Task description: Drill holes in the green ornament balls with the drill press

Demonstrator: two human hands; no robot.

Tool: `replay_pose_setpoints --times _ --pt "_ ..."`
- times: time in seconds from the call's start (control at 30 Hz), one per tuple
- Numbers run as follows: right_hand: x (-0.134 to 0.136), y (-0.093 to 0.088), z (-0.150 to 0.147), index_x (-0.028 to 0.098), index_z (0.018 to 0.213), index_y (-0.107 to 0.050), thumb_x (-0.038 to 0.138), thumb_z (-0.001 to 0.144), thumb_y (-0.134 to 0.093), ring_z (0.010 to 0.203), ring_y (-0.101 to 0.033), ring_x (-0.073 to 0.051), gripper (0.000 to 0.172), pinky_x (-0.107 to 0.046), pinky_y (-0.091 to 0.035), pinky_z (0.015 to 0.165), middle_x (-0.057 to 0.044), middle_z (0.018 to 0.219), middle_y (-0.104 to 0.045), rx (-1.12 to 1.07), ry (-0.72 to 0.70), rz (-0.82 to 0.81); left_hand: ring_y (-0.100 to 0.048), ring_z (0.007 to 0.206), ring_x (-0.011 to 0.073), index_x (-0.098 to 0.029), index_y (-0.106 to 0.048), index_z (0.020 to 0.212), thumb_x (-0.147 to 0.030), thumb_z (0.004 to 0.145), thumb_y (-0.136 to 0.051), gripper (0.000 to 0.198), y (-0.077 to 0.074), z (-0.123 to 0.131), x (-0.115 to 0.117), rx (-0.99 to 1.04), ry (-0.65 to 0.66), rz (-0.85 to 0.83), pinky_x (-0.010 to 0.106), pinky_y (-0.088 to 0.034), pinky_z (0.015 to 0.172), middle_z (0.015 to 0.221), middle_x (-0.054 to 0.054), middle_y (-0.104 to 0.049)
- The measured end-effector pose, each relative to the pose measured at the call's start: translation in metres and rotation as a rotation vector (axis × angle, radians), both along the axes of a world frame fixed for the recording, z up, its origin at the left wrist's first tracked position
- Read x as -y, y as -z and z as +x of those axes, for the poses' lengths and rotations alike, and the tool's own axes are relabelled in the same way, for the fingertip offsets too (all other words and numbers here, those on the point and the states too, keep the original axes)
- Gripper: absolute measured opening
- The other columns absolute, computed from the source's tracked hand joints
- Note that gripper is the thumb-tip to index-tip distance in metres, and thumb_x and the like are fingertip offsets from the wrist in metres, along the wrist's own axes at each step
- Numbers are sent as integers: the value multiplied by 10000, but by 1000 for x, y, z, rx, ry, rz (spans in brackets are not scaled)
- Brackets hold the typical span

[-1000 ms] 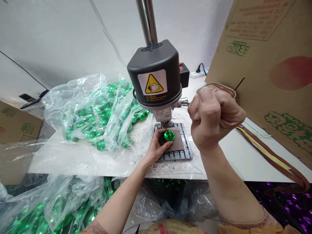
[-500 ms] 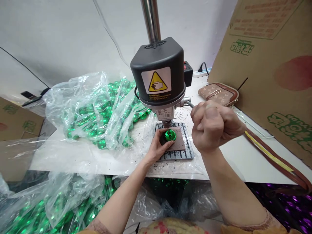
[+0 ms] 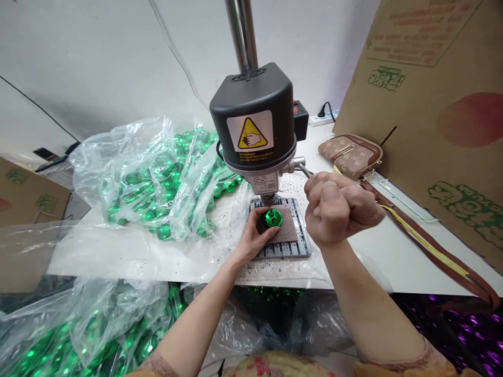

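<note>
A small bench drill [image 3: 255,120] with a dark motor cover stands on the white table [image 3: 393,256]. Under its bit a shiny green round piece [image 3: 272,217] rests on a brown pad on the ribbed drill base [image 3: 301,241]. My left hand [image 3: 253,235] pinches that green piece and holds it in place. My right hand [image 3: 340,209] is a closed fist around the drill's feed lever [image 3: 302,168], just right of the drill head.
A clear plastic bag of several green pieces [image 3: 157,173] lies left of the drill. Another such bag [image 3: 78,335] sits below the table edge. A brown patterned purse [image 3: 351,154] with a long strap lies right, against a tilted cardboard box [image 3: 436,104]. Dark shavings litter the table.
My right fist on the lever has come down and slightly toward me. The left hand stays on the green piece under the bit.
</note>
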State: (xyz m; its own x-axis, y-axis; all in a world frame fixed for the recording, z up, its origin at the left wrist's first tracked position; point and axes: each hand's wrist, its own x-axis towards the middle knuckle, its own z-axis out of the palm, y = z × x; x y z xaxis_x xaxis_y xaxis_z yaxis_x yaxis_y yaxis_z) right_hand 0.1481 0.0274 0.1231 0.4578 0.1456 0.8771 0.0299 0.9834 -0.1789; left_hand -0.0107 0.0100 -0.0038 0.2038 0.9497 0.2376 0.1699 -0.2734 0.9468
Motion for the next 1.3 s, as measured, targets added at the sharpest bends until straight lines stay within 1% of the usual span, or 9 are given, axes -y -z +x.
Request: replay_pose_setpoints --times 0.53,0.77,0.87,0.93,1.0,1.07,1.13,1.2,1.3 --pt "7 13 0 181 584 -189 113 871 -563 432 -287 -38 476 -246 -297 444 68 493 -291 18 11 -35 -611 1091 223 -228 -509 1219 -400 831 -780 504 4 -1 0 -24 -27 37 383 -484 981 1156 57 -627" --pt "7 -44 -3 203 558 -303 251 918 -619 405 -304 -65 481 -293 -218 410 65 466 -302 -48 -56 -282 -636 1080 231 -225 -548 1210 -418 818 -785 498 -3 3 2 -44 -100 40 398 -513 971 1149 64 -647" --pt "3 -59 -2 232 581 -294 357 943 -595 412 -299 -88 487 -318 -280 409 54 471 -328 5 19 -354 -652 1073 249 -243 -570 1179 -408 820 -781 447 -3 3 26 -116 -322 173 424 -528 959 1112 67 -660" --pt "2 -61 -1 242 599 -293 376 957 -569 418 -313 -92 472 -318 -316 418 50 483 -333 36 51 -359 -663 1080 269 -266 -563 1188 -400 793 -803 481 4 1 54 -169 -365 341 442 -543 937 1115 77 -664" --pt "2 -60 -1 247 607 -291 388 960 -562 426 -326 -90 467 -313 -336 432 49 494 -332 48 55 -377 -689 1030 283 -298 -553 1224 -403 764 -824 544 15 -2 86 -249 -151 529 434 -572 848 1153 100 -677" --pt "3 -59 -1 250 605 -284 399 952 -575 428 -325 -88 477 -314 -339 444 51 498 -321 33 36 -383 -710 856 262 -327 -577 1220 -367 798 -788 473 27 -4 113 -439 152 716 390 -569 674 1164 129 -707" --pt "4 -59 -1 247 593 -287 376 936 -607 420 -316 -92 487 -323 -324 444 55 489 -317 -5 0 -355 -690 713 250 -309 -605 1209 -280 836 -711 388 36 -6 130 -674 351 823 375 -534 548 1144 172 -734" --pt "3 -58 -2 242 574 -306 320 918 -639 406 -312 -98 485 -336 -300 434 55 476 -328 -33 -43 -318 -697 711 274 -281 -612 1230 -206 822 -673 420 41 -8 138 -821 437 812 402 -549 535 1157 203 -737" --pt "2 -57 -1 240 560 -322 284 909 -646 391 -315 -103 478 -347 -274 417 56 465 -333 -34 -57 -303 -733 823 309 -343 -630 1222 -306 802 -739 435 40 -13 135 -744 489 689 437 -610 622 1212 167 -731"
